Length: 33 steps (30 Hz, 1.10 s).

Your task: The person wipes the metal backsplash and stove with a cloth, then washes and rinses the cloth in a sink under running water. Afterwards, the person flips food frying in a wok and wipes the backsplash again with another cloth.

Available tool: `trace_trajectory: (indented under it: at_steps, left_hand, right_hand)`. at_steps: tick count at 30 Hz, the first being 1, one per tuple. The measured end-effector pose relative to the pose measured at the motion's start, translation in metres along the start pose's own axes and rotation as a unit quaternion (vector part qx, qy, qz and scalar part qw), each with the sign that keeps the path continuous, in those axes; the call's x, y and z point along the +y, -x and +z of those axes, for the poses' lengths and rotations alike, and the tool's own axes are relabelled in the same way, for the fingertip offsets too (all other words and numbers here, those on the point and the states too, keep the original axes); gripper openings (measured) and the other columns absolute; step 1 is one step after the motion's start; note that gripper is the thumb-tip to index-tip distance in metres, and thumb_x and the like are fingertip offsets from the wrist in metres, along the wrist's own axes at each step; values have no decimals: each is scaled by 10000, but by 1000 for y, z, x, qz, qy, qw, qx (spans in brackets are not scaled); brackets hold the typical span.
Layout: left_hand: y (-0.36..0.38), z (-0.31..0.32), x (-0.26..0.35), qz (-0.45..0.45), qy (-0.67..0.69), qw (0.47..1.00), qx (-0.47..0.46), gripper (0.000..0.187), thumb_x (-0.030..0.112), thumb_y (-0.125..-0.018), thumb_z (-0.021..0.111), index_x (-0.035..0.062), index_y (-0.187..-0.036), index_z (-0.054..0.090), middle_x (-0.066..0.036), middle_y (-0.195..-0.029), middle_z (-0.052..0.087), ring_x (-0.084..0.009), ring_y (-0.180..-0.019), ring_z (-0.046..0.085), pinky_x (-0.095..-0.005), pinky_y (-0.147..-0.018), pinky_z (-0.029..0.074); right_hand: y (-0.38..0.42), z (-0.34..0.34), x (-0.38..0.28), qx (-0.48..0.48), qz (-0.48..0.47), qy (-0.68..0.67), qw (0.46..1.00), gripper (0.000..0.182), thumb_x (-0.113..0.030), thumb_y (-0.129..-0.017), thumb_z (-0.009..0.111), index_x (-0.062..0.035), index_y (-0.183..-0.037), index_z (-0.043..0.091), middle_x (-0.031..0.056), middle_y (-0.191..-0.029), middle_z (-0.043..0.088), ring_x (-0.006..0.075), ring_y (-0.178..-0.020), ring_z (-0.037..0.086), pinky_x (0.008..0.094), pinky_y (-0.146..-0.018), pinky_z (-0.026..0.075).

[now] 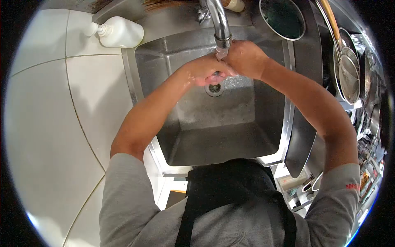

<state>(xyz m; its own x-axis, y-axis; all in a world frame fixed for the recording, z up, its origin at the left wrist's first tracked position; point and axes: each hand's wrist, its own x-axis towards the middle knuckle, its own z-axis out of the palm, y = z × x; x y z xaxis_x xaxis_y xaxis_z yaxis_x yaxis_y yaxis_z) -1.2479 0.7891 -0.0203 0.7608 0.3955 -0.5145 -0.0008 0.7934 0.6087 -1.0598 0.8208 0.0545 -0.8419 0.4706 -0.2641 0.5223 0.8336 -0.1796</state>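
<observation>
My left hand and my right hand meet wet beneath the chrome faucet, over the far part of a steel sink. Water runs from the spout onto them. The left hand's fingers curl inward, with a small gap showing between them. My right hand is closed and pressed against the left; its fingers are mostly hidden, so what they grip cannot be made out. Below the hands the round drain shows in the sink floor, with splashing water to its right.
A white pump bottle lies at the sink's far left corner, beside white tiles. Brush bristles stick out behind the sink. A round dark-bottomed container stands at the far right. Strainers hang along the right side.
</observation>
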Motion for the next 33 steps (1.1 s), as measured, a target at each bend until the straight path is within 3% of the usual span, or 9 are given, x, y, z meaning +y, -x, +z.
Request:
trace_trajectory:
  at_steps: [4, 7, 10, 13, 16, 20, 25, 28, 33]
  left_hand:
    - [-15, -3, -8, -50, -239, 954, 173, 322, 280, -757, 866, 11, -855, 718, -70, -681, 647, -168, -508, 577, -344, -462, 424]
    - [-45, -42, -67, 100, -520, 806, 266, 396, 350, -750, 828, -8, -897, 743, -170, -772, 720, -303, -647, 697, -419, -596, 542]
    - [-18, 4, -43, 37, -601, 725, 333, 396, 358, -745, 776, 5, -923, 754, -233, -875, 745, -384, -821, 750, -463, -733, 599]
    - [-7, 17, -37, -53, -695, 672, 250, 385, 344, -741, 777, 67, -1005, 731, -186, -913, 756, -393, -862, 739, -511, -726, 589]
    - [5, 28, -41, 53, -729, 653, 198, 321, 294, -710, 769, 93, -957, 727, -164, -884, 755, -379, -839, 743, -503, -710, 591]
    - [4, 27, -64, 110, -766, 621, 125, 227, 258, -717, 756, 109, -881, 706, -150, -856, 746, -367, -790, 742, -496, -667, 584]
    - [6, 54, -70, 115, -786, 604, 63, 197, 224, -736, 753, 109, -875, 674, -125, -862, 740, -368, -781, 731, -496, -660, 573]
    - [18, 66, -78, 132, -730, 667, 62, 305, 137, -705, 769, 108, -978, 637, -129, -975, 727, -360, -858, 723, -487, -711, 578]
    - [34, 49, -80, 206, -490, 781, 328, 695, 9, -735, 778, 110, -1369, 512, -154, -1261, 623, -270, -1005, 703, -401, -811, 575]
  right_hand:
    - [-20, -4, -10, -151, 69, 10, 986, 204, -235, -855, 675, -93, -977, 756, 163, -948, 758, 348, -929, 749, 470, -777, 607]
    - [-24, 14, -16, -168, 135, -39, 976, 204, -220, -856, 670, -88, -978, 767, 195, -987, 765, 353, -977, 746, 487, -828, 596]
    - [-12, 44, -28, -93, 232, -173, 953, 252, -231, -835, 675, -59, -997, 762, 207, -989, 758, 388, -964, 738, 484, -868, 589]
    - [0, 76, -49, -57, 308, -284, 906, 302, -248, -825, 678, -18, -1012, 739, 219, -985, 751, 424, -952, 724, 507, -876, 578]
    - [18, 72, -73, -59, 323, -400, 856, 319, -260, -819, 682, 5, -993, 719, 243, -995, 741, 424, -941, 723, 505, -860, 572]
    - [43, 97, -110, -47, 414, -628, 657, 245, -227, -857, 669, 13, -902, 686, 172, -776, 694, 325, -699, 690, 472, -631, 547]
    - [79, 131, -150, -8, 410, -887, 212, 181, -184, -892, 692, -12, -846, 656, 24, -620, 518, 148, -534, 532, 352, -444, 419]
    - [111, 135, -148, -64, 317, -925, 197, 250, -242, -861, 763, -7, -878, 677, 57, -678, 598, 169, -576, 589, 343, -496, 482]
    - [170, 126, -169, -52, 361, -667, 650, 482, -335, -775, 840, 25, -1071, 717, 201, -974, 741, 338, -897, 722, 404, -820, 560]
